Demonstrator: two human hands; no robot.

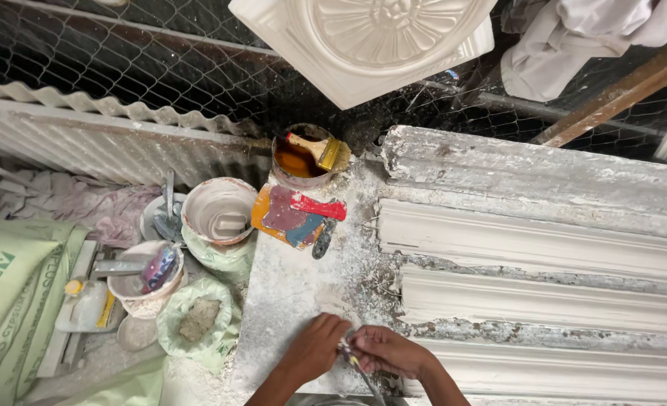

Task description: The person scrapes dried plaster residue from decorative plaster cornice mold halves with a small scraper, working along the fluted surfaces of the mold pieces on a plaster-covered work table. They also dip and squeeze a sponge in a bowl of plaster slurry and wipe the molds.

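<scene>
Both hands meet at the near edge of the plaster-dusted slab (296, 293): the left hand (314, 347) is curled closed and the right hand (388, 350) pinches shut, and between them they hold a thin tool (352, 361) with a dark shaft. Its long axis runs from the fingertips back toward the near right, slanting out of view at the bottom. The right hand seems to have the firmer hold, though the exact grip is hard to tell. Just right of the hands lie long white moulded cornice lengths (536, 301), running left to right. To the left stand plaster-smeared bowls (219, 210) and a green sack (10, 293). Farther off, a colour-stained scraper board (296, 216) lies on the slab, and beyond it a tin (296, 159) with a brush (320, 149) across it. A white rosette casting (371, 37) hangs farthest.
</scene>
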